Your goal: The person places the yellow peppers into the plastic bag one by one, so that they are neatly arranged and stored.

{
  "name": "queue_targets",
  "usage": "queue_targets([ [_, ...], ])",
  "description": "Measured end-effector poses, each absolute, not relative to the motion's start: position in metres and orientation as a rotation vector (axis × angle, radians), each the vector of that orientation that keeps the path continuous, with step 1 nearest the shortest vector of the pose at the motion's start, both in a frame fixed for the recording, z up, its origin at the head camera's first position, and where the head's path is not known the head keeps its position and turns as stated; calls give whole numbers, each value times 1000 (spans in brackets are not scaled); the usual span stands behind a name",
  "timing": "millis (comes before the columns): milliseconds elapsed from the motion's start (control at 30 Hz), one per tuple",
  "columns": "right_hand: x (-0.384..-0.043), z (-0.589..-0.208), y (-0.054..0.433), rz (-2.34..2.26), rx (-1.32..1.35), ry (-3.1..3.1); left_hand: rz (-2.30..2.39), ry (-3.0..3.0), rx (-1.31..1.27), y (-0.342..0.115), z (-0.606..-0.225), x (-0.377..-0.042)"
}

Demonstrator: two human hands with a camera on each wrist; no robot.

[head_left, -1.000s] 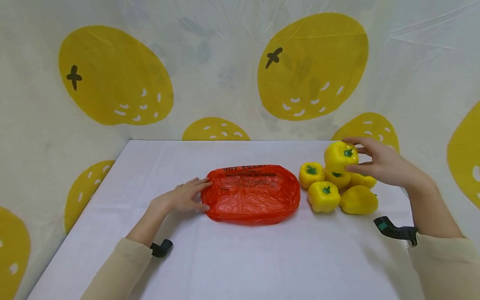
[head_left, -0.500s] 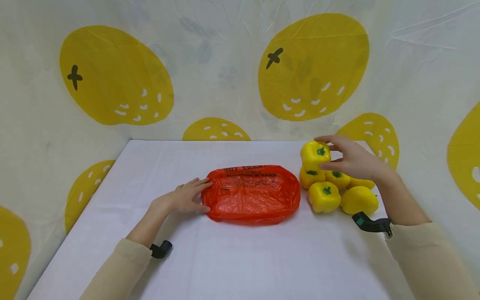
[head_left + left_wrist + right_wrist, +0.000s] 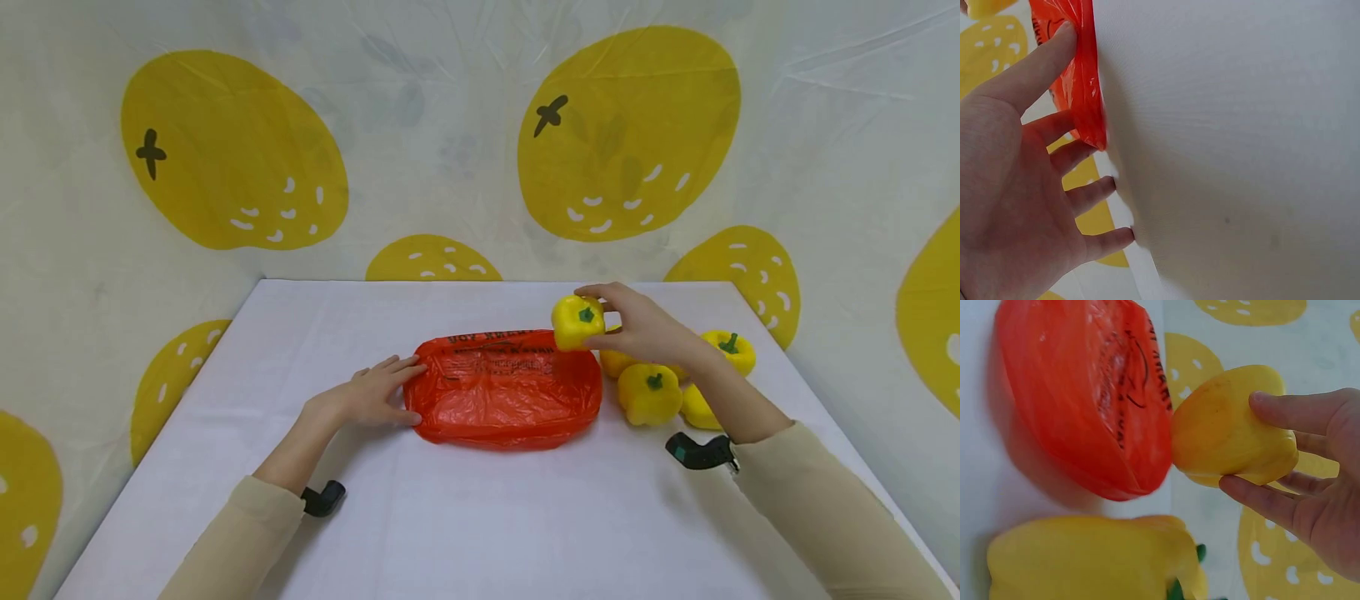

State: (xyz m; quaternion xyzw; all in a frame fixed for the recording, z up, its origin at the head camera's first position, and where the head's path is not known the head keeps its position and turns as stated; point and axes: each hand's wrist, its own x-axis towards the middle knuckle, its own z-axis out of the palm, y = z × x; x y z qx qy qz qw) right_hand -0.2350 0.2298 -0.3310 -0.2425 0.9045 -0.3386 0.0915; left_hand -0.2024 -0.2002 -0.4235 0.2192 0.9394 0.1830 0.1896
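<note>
An opened red plastic bag (image 3: 510, 442) with dark print lies mid-table, its mouth facing up. My left hand (image 3: 365, 396) touches its left end, fingers and thumb spread apart. In the left wrist view the thumb lies over the red plastic (image 3: 1085, 81) and the index fingertip is partly hidden behind it. My right hand (image 3: 645, 329) grips a yellow bell pepper (image 3: 576, 323) between thumb and fingers, over the bag's back right corner. In the right wrist view this pepper (image 3: 1229, 425) overlaps the bag's edge (image 3: 1147, 425).
Right of the bag several yellow peppers sit together, one in front (image 3: 649, 398) and another at the back right (image 3: 731, 354). A smooth yellow fruit (image 3: 699, 408) is partly behind my right forearm. A white cloth (image 3: 480, 525) covers the table; a fruit-print curtain (image 3: 435, 133) hangs behind.
My right hand has carried the bell pepper leftward from above the pile to the bag's right end. The left hand and the bag have stayed in place.
</note>
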Motion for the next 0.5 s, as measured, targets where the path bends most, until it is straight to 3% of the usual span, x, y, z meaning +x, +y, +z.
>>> queue_targets([
  [500, -245, -351, 177, -1030, -785, 2683, 508, 2643, 626, -200, -424, -202],
])
